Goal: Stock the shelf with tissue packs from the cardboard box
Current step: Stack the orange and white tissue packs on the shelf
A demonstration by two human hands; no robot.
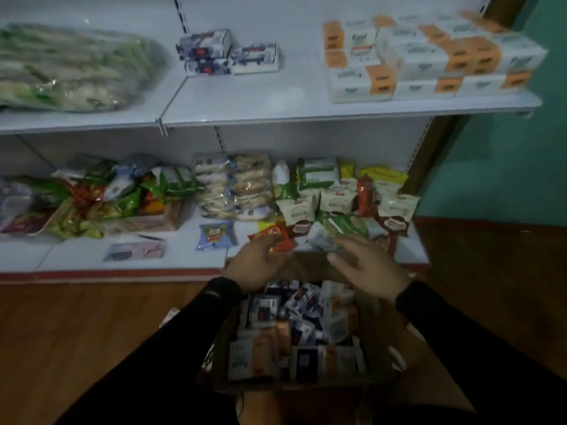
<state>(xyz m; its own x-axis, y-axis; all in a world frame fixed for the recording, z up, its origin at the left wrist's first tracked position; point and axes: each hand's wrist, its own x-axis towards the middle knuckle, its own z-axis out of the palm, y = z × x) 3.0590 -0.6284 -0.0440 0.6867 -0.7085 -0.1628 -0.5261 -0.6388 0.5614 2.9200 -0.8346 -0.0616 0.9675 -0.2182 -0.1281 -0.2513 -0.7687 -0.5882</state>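
Above the open cardboard box (pixel 376 326) on the wooden floor (pixel 76 332), both hands hang over its far edge, holding nothing: the left hand (pixel 256 265) with fingers loosely curled, the right hand (pixel 368 265) with fingers straight and slightly spread. Tissue packs (pixel 294 329) lie jumbled inside the box, filling it nearly wall to wall. On the upper shelf (pixel 276 110), three dark packs (pixel 225 52) sit near the middle and white-orange packs (pixel 429 56) are stacked at the right end, with bare shelf between them and along the front edge. Snacks (pixel 233 188) crowd the lower shelf (pixel 122 265)
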